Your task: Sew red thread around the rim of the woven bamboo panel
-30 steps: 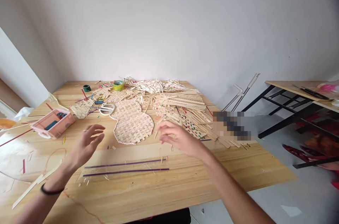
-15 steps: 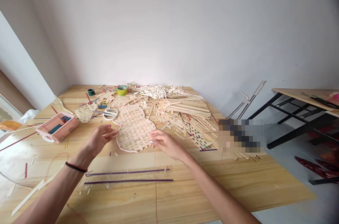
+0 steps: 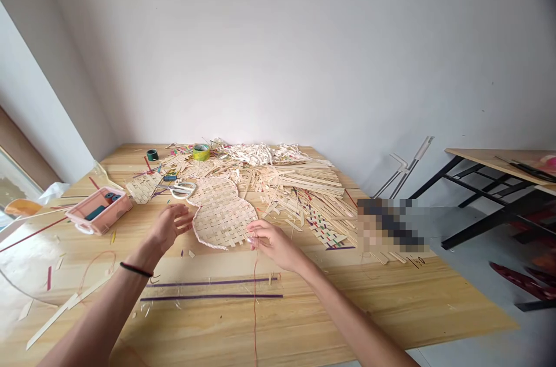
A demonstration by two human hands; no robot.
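Note:
A gourd-shaped woven mat of pale strips lies on the table, with a twisted pinkish cord along much of its edge. My right hand is at its lower right edge, thumb and fingers pinched together on a thin orange thread that runs down toward me. Beside the mat's left edge is my left hand, its fingers apart and slightly curled, holding nothing I can see. White-handled scissors lie just beyond the left hand, by the mat's narrower part.
At left stands a pink basket with blue items inside. Loose strips heap up behind and to the right. A roll of tape and a green spool are farther back. Two purple strips lie in front, under clear tape.
The view has shifted slightly. My right hand has come a little down and toward me along the mat's edge with the thread. My left hand's fingers have spread somewhat beside the mat.

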